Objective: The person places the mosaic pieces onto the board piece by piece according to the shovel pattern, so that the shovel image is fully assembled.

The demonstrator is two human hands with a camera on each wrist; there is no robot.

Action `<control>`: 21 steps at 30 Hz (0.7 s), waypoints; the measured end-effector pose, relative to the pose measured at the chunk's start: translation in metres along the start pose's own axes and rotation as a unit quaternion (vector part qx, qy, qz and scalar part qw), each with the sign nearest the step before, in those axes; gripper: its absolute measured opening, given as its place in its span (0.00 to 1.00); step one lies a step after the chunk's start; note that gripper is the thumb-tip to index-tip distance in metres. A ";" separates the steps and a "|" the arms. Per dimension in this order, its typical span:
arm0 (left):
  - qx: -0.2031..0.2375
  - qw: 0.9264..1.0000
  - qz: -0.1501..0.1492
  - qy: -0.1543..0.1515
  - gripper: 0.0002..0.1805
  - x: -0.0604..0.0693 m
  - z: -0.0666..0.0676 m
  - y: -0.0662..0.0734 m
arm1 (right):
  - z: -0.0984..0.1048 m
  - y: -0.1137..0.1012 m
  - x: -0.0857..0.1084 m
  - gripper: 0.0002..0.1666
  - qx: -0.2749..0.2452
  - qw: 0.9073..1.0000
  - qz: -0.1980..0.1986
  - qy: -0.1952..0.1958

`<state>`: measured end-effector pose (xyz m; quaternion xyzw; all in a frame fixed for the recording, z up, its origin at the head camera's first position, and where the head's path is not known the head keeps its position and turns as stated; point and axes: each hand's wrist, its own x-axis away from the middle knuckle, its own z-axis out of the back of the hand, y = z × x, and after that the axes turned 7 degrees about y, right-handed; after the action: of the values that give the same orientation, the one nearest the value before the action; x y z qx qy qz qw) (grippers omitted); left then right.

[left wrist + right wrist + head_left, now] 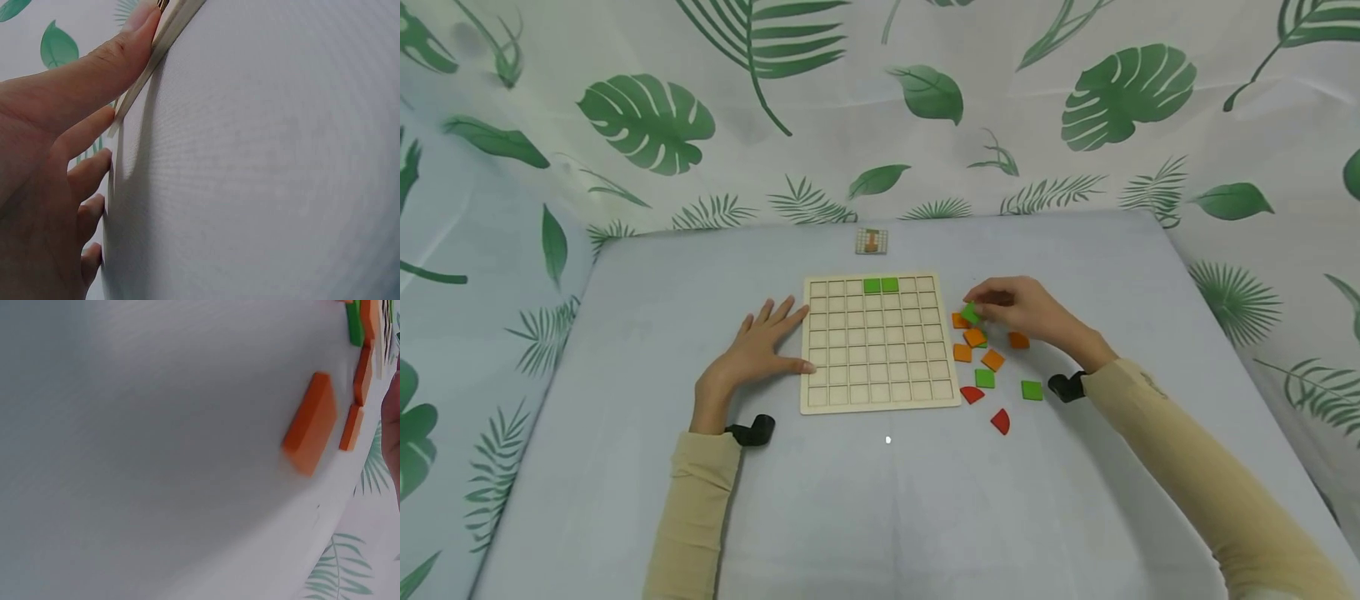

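Observation:
A pale gridded board (878, 337) lies flat, with two green squares (881, 286) side by side in its top row. Spread fingers of my left hand (754, 346) touch its left edge; in the left wrist view the thumb of the hand (56, 125) rests on the board's edge (147, 72). Right of the board, my right hand (1026, 310) pinches a green square (971, 313) above the loose pieces. Only a sliver of the right hand (392, 419) shows in the right wrist view, beyond an orange piece (312, 425).
Loose orange pieces (992, 360), green squares (1032, 390) and two red quarter-round pieces (1000, 422) lie right of the board. A small patterned card (872, 241) sits behind the board. Leaf-print cloth (925, 92) hangs at the table's back.

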<state>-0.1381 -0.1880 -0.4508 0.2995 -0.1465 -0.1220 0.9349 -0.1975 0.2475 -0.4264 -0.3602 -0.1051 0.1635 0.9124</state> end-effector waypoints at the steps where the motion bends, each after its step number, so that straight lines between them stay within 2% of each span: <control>1: -0.001 1.000 0.000 0.000 0.56 0.000 0.000 0.000 | -0.001 -0.002 -0.002 0.13 -0.002 1.000 -0.003 0.002; 5: -0.002 1.000 -0.002 0.002 0.56 -0.001 0.000 -0.001 | -0.004 -0.007 -0.008 0.13 -0.018 1.000 -0.003 0.001; 12: -0.003 1.000 -0.003 0.004 0.55 -0.003 -0.001 0.000 | -0.009 -0.014 -0.016 0.17 -0.031 0.999 0.004 -0.024; 21: -0.010 1.000 -0.002 0.004 0.56 -0.003 -0.002 -0.002 | -0.016 -0.025 -0.029 0.21 -0.045 0.998 -0.013 -0.047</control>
<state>-0.1409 -0.1876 -0.4538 0.2910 -0.1412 -0.1242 0.9381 -0.2134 0.2092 -0.4225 -0.3912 -0.1600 0.1635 0.8914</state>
